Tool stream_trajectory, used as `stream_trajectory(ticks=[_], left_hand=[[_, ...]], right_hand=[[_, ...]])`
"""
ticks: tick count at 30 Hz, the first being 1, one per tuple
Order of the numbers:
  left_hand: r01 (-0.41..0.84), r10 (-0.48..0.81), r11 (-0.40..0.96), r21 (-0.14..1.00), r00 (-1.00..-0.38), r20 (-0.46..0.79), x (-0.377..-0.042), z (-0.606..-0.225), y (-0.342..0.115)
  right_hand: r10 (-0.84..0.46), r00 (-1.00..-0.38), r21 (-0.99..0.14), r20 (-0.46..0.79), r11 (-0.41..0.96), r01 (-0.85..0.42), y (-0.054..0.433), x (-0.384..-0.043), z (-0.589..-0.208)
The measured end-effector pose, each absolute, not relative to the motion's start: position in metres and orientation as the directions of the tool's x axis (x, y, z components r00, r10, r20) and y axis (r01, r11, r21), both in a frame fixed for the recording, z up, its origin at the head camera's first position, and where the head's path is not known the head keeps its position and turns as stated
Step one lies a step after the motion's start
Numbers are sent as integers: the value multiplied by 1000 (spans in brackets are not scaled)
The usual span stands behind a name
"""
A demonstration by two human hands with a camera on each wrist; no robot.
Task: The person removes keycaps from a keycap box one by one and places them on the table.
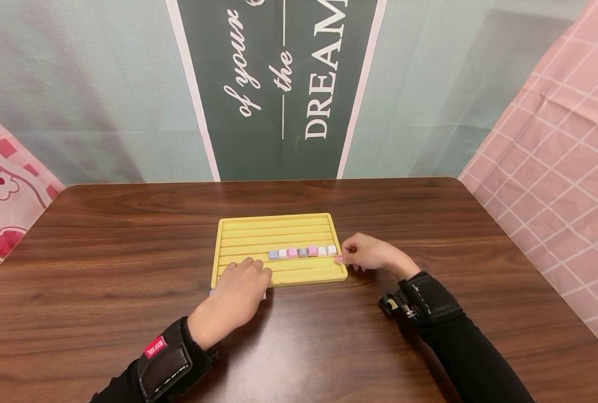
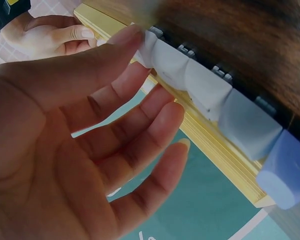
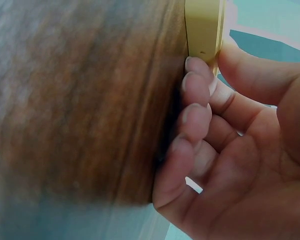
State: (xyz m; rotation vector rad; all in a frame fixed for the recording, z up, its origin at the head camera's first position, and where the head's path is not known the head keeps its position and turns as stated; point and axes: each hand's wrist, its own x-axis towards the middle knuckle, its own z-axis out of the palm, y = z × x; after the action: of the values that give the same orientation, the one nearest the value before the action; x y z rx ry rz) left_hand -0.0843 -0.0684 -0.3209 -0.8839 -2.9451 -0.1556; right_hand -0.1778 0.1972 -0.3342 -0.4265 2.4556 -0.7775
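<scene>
Over the front edge of the yellow ridged tray point(image 1: 279, 273), my left hand point(image 1: 239, 291) bends down at a row of keycaps partly hidden beneath it. In the left wrist view its thumb and index fingertip pinch a white keycap point(image 2: 148, 49); beside that stand more white ones, a grey-blue keycap point(image 2: 247, 125) and a blue keycap point(image 2: 285, 170). My right hand point(image 1: 367, 252) grips the tray's right rim, with thumb on top and fingers curled against the outer side. Inside the tray, a row of several pastel keycaps point(image 1: 302, 252) reaches the right end.
The tray lies on a dark brown wooden table point(image 1: 127, 240). Behind it hangs a grey-green cloth with white lettering point(image 1: 284, 84). Pink patterned cloths flank the table, including a grid cloth point(image 1: 556, 168) at the right.
</scene>
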Motion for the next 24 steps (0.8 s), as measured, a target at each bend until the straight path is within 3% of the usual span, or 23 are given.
stream_trajectory(ticks=[24], left_hand=[[544,537,833,98,-839,89,-85,-319,-69]], right_hand=[[-437,-813,-591,-385,793,-147,197,-178,-334]])
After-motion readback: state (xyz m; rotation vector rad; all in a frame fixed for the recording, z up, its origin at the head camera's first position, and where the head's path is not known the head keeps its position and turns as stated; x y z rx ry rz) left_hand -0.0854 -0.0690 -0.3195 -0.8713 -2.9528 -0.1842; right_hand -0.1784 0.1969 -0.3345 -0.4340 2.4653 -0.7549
